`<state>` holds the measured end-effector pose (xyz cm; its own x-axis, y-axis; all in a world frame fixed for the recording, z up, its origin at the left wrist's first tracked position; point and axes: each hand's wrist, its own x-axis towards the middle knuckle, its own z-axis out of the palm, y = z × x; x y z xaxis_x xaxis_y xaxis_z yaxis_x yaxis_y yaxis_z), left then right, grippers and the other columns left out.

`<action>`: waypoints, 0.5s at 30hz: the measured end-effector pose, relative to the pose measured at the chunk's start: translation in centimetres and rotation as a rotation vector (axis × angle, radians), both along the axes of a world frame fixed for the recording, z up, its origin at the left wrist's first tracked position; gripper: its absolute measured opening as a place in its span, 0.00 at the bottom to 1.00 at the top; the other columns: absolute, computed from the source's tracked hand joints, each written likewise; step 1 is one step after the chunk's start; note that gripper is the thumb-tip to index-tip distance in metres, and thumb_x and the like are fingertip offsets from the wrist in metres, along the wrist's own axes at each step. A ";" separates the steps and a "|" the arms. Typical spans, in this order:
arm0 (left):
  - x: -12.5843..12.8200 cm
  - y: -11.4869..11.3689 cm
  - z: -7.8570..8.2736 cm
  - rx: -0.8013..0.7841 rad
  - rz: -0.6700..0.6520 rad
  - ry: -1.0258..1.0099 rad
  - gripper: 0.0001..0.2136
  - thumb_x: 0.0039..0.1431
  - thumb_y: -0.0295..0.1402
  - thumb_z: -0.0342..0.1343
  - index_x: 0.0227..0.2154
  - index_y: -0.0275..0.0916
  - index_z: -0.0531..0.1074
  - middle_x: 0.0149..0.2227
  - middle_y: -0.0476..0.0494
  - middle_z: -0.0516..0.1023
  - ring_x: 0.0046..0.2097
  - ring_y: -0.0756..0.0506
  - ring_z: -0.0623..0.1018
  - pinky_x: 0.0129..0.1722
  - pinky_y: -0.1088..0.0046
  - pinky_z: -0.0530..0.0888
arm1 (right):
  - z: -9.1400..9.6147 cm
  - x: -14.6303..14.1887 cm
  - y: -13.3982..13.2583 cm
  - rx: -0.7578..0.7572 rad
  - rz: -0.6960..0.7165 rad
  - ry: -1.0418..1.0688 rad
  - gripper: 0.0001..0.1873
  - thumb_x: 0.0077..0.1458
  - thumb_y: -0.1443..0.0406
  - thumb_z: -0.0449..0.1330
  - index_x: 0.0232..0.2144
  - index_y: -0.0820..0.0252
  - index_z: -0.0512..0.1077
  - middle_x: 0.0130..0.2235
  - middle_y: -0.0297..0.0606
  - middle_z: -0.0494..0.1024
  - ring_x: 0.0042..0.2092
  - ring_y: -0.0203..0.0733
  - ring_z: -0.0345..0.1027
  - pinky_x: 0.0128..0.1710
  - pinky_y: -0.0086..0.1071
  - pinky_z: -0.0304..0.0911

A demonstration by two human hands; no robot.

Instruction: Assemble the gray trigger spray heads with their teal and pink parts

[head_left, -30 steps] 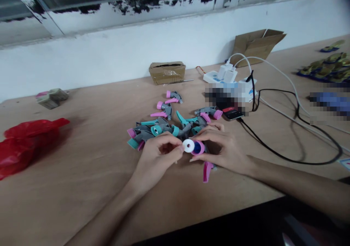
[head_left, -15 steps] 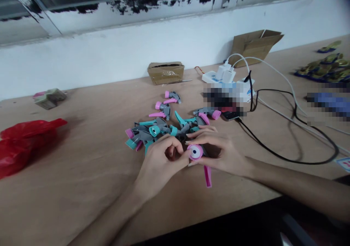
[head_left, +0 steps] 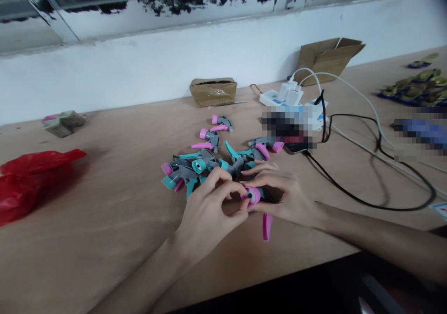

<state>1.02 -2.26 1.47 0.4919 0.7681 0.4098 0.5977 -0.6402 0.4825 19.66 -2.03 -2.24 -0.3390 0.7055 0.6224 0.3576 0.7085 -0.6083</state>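
My right hand is closed around a grey trigger sprayer head with a pink collar. Its pink trigger sticks out below my fingers, toward the near table edge. My left hand has thumb and index finger pinched at the collar's open end, where a small dark spot shows in the middle. Those fingertips partly cover the opening. Just beyond my hands lies a pile of grey sprayer heads with teal and pink parts. Two pink-and-grey sprayer heads rest farther back, and another sits to the right.
A red plastic bag lies at the left, with greyish blocks behind it. Cardboard boxes stand along the wall. A power strip with chargers, cables and a phone occupies the right. Gold-and-blue items are heaped at far right.
My left index finger has come down onto the collar's face, partly covering it, and the thumb has shifted slightly right. The right hand keeps its hold; the collar has turned slightly left.
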 end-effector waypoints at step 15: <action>0.6 -0.6 -0.8 -0.372 0.048 -0.171 0.03 0.55 0.32 0.56 0.28 0.39 0.70 0.27 0.52 0.66 0.27 0.53 0.68 0.26 0.77 0.66 | 0.4 -0.7 -0.5 0.090 -0.144 -0.140 0.12 0.44 0.63 0.65 0.34 0.57 0.70 0.33 0.32 0.77 0.38 0.38 0.70 0.49 0.41 0.50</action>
